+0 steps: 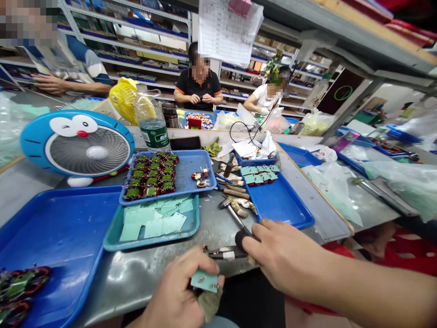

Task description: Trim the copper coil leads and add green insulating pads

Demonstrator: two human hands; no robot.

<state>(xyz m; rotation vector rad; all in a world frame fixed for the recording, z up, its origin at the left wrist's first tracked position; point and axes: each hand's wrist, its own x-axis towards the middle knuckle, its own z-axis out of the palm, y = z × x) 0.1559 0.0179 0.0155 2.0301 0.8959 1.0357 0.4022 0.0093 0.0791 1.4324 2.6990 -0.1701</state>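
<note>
My left hand (177, 289), at the near table edge, pinches a small wound coil with a light-green board (205, 280); copper wire ends poke through the board. Most of the coil is hidden by my fingers. My right hand (283, 250) is closed around the black grip of a small hammer (235, 217), its head pointing away over the table. Just under the right fingers runs a pair of pliers (223, 253) with white tape, its tip close to my left hand. Whether the right fingers also touch the pliers, I cannot tell.
A teal tray (111, 237) holds green boards; a blue tray (213, 182) above it holds rows of coils. More coils sit in the left tray (64, 209) and right tray (300, 217). A blue fan (30, 146) and a bottle (153, 132) stand behind. Three people sit opposite.
</note>
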